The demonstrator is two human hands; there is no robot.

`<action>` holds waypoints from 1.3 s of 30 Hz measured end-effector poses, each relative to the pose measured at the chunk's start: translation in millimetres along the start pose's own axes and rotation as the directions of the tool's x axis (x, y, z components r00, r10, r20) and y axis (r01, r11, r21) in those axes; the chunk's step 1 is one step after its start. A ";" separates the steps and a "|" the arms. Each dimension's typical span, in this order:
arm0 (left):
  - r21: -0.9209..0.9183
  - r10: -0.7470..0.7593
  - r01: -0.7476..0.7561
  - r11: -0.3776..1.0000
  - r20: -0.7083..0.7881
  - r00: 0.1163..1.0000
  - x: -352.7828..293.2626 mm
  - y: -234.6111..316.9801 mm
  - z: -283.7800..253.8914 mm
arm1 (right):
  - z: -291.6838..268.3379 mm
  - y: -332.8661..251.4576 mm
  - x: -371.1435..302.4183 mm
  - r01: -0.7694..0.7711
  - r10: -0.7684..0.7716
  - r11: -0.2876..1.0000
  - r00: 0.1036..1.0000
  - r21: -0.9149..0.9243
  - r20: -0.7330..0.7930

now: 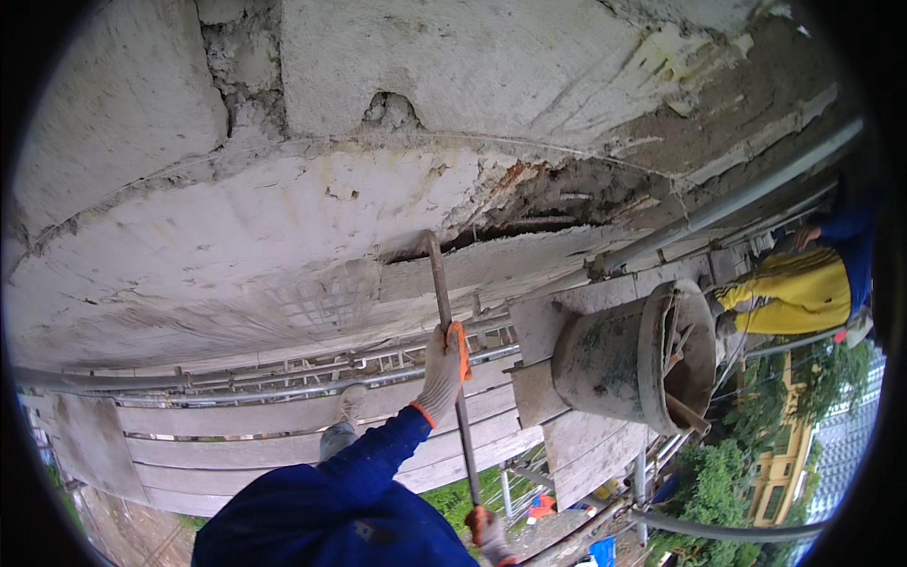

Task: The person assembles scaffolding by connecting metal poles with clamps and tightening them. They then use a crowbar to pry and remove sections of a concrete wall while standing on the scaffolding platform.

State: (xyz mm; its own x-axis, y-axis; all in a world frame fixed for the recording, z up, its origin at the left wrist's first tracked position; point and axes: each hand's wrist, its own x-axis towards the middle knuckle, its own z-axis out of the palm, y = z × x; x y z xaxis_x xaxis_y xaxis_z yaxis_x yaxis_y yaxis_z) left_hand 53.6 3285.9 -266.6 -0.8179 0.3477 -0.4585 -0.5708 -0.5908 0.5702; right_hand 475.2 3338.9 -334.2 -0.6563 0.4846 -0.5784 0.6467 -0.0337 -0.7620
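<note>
Clearly, a crowbar (452, 364) is held by both gloved hands, its hooked tip wedged at twelve o'clock into the cracked concrete wall (283, 227) for leverage. The left hand (444, 364) is closed in a tight grip mid-shaft, the right hand (487, 531) at six o'clock on the end.

A dirty grey bucket (619, 359) holding tools is sitting on wooden scaffold planks (283, 430) beside a cracked, crumbling plaster wall (312, 217). Metal scaffold pipes (737, 198) are running along the wall's broken edge. At right, another worker in a yellow-and-blue top (798, 288) is crouching on the platform, while green trees (718, 482) and a yellow building (784, 463) are showing far below.
</note>
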 end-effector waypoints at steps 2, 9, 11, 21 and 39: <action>0.089 -0.009 0.011 0.996 -0.020 1.000 -5.2 -1.9 10.4 | 19.5 33.4 23.6 -0.067 0.059 0.978 0.997 0.199 0.049; 0.464 0.256 -0.325 0.824 0.207 0.944 37.2 -44.1 61.8 | 21.0 51.3 79.0 -0.133 0.147 0.955 0.988 0.266 -0.035; 0.545 0.270 -0.291 0.786 0.119 0.955 67.9 -68.2 42.4 | 15.1 53.1 97.2 -0.045 0.059 0.980 0.996 0.196 -0.065; 0.654 0.392 -0.295 0.697 -0.003 0.920 93.7 -123.0 26.7 | -13.5 83.5 154.9 -0.156 0.165 0.971 0.986 0.181 -0.034; 0.407 0.390 -0.320 0.856 -0.102 0.915 81.8 -121.7 28.2 | -35.0 76.3 158.1 0.075 -0.075 0.997 0.997 0.035 0.006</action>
State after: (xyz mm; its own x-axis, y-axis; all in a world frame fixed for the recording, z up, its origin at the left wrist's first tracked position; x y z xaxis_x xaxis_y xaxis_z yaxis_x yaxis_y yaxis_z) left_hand 54.1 3406.7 -354.3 -0.9639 0.0135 -0.2661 -0.2563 -0.3202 0.9120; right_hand 434.4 3443.5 -473.6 -0.7050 0.4808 -0.5213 0.5821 -0.0276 -0.8126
